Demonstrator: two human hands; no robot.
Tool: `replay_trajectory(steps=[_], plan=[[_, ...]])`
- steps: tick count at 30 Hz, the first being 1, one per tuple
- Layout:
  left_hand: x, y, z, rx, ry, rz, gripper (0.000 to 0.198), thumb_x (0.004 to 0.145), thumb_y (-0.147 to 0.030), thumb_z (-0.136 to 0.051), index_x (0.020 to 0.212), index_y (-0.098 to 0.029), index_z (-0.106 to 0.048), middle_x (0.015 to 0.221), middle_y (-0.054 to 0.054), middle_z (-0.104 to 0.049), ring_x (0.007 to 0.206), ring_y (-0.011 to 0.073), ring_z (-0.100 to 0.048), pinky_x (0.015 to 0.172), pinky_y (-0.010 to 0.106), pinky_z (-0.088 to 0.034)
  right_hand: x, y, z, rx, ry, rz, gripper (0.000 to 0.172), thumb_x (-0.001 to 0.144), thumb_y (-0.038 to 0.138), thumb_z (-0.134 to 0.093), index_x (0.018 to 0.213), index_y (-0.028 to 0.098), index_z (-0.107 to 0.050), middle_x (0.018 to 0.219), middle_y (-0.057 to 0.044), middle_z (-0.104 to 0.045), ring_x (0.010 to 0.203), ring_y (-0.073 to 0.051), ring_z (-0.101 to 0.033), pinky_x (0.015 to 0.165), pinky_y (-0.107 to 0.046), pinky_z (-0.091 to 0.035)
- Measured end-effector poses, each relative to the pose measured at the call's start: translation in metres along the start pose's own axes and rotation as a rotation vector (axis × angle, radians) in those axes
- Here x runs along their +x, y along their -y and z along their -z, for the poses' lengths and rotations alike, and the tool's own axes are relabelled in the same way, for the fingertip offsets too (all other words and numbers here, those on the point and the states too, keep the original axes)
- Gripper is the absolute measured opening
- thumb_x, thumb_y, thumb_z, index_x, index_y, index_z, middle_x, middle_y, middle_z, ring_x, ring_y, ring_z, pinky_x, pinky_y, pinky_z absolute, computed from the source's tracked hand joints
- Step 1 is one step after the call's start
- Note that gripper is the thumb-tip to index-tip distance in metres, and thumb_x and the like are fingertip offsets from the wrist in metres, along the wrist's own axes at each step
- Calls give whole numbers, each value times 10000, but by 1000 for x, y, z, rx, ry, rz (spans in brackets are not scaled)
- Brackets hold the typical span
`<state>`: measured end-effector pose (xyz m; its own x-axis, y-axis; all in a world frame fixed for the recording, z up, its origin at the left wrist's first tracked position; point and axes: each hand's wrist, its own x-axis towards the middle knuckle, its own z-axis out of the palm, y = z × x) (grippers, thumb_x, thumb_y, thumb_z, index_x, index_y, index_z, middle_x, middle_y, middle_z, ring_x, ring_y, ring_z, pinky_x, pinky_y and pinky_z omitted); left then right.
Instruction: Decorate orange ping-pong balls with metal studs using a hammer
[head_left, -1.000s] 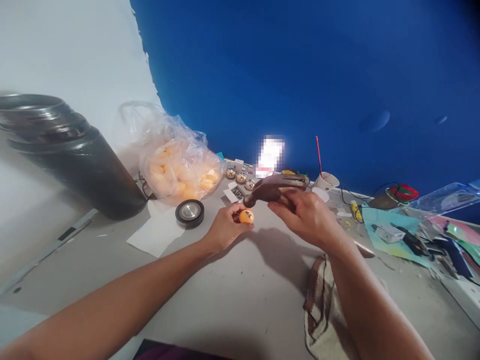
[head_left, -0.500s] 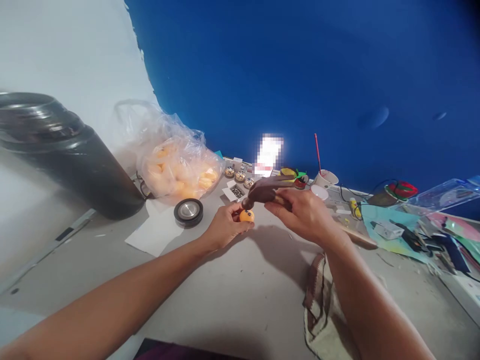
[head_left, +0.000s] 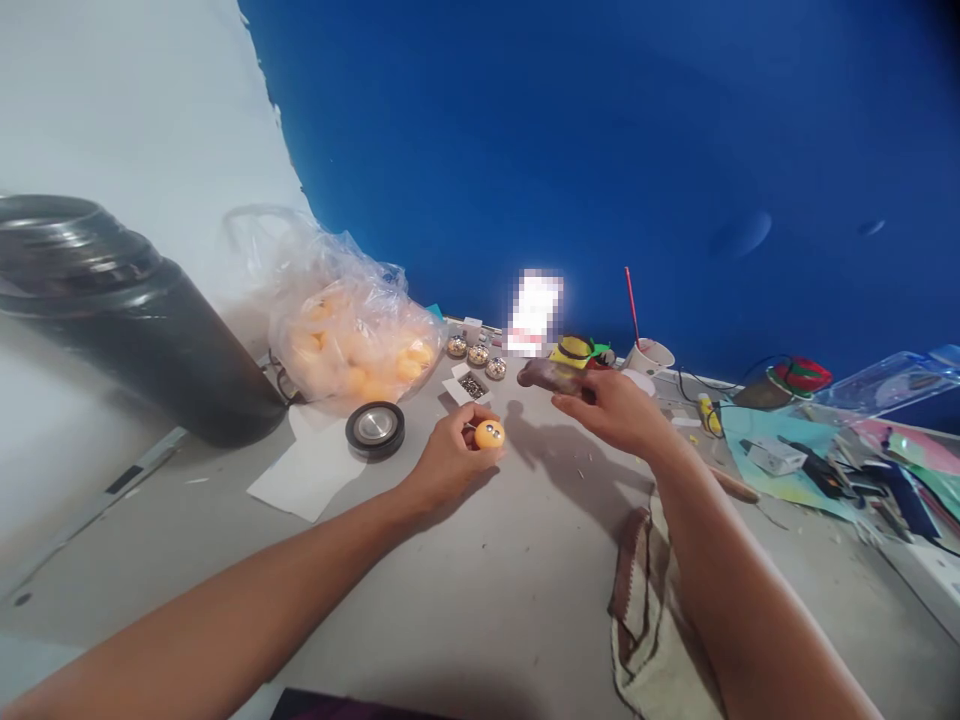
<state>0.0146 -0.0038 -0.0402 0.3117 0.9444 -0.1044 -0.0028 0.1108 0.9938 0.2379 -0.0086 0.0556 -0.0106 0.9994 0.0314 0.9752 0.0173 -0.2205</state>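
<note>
Head view, left hand: the left hand (head_left: 448,462) is seen near the middle of the frame, low over the table (head_left: 480,600). Its grip is closed round a small orange ball (head_left: 490,434), pinched between thumb and fingertips.
Ball: the small orange ball is held at the centre of the frame, close above the table. 2 dark marks are shown on its near face.
Right hand: the right hand (head_left: 616,410) is seen just right of centre. Its grip is closed on the rear end of a dark brown tool (head_left: 549,375).
Tool: the dark brown tool is raised above the table with its free end pointing to the left of the frame. It is kept apart from the ball, up and to the right of it.
Left of frame: a black flask (head_left: 150,330) is lying tilted. A plastic bag (head_left: 352,335) of orange balls is set beside it.
Near the left hand: a tape roll (head_left: 375,429) is placed beside a white paper (head_left: 304,475).
Lower right: a cloth (head_left: 645,620) is partly covered by the right forearm.
Back edge: 3 round tins (head_left: 478,353) and a cup (head_left: 651,356) are lined along the blue wall.
</note>
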Motion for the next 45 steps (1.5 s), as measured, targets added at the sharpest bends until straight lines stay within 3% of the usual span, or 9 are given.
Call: replay_trajectory(steps=[9,19,23,25,28,30,34,40,45], plan=[[1,-5,1,40,8,-4,365,623,-235,-778,953,-183,-632,793,-13,-628,687,133,-578,606,244,-508,17,-11,-42,-119,189,-40,248,763,350,-674,965,207,-694,992,-90,-746,899,-255,-662,615,-287,-325],[1,-6,2,86,63,-40,340,633,-239,-772,948,-191,-654,854,9,-663,769,174,-617,645,273,-540,15,-3,-60,-113,185,-44,234,761,340,-680,950,203,-691,1006,-103,-744,934,-274,-675,661,-296,-377],[0,-5,2,104,74,-34,351,642,-245,-770,968,-188,-653,868,13,-663,783,178,-613,650,278,-540,19,-12,-58,82,197,-16,292,753,410,-714,948,192,-703,967,-89,-747,893,-254,-680,683,-295,-418],[0,-6,2,94,68,-30,349,634,-245,-775,955,-185,-651,861,9,-664,786,174,-615,662,275,-532,25,-18,-58,262,71,-124,352,778,423,-697,1021,169,-692,971,-92,-748,876,-237,-687,718,-295,-457],[1,-9,3,52,59,-14,347,622,-249,-778,938,-184,-652,822,-6,-657,745,158,-606,645,266,-511,35,-27,-60,440,-305,-342,457,775,371,-694,1152,121,-626,1095,-147,-730,978,-249,-688,803,-312,-505],[3,-9,4,14,49,15,362,613,-246,-778,947,-185,-653,775,-19,-643,692,142,-585,604,255,-489,41,-32,-61,519,-435,-378,498,739,340,-718,1170,120,-600,1151,-171,-715,1029,-258,-685,832,-317,-524],[7,-5,6,-52,14,36,384,596,-237,-795,951,-176,-662,727,-22,-622,640,124,-556,553,237,-454,53,-40,-68,554,-443,-398,478,707,339,-734,1112,123,-601,1091,-179,-721,986,-275,-695,821,-339,-540],[9,-3,6,-81,-24,36,406,596,-240,-802,970,-161,-663,754,-11,-629,647,118,-559,549,229,-457,86,-53,-74,491,-498,-456,784,577,406,-834,1246,130,-532,1205,-198,-667,1102,-343,-635,927,-436,-503],[7,-8,4,-104,-70,76,414,588,-248,-798,964,-145,-659,705,-16,-633,590,100,-545,553,229,-460,96,-58,-79,484,-511,-416,834,560,416,-854,1278,150,-525,1166,-157,-682,1057,-332,-652,908,-424,-506]])
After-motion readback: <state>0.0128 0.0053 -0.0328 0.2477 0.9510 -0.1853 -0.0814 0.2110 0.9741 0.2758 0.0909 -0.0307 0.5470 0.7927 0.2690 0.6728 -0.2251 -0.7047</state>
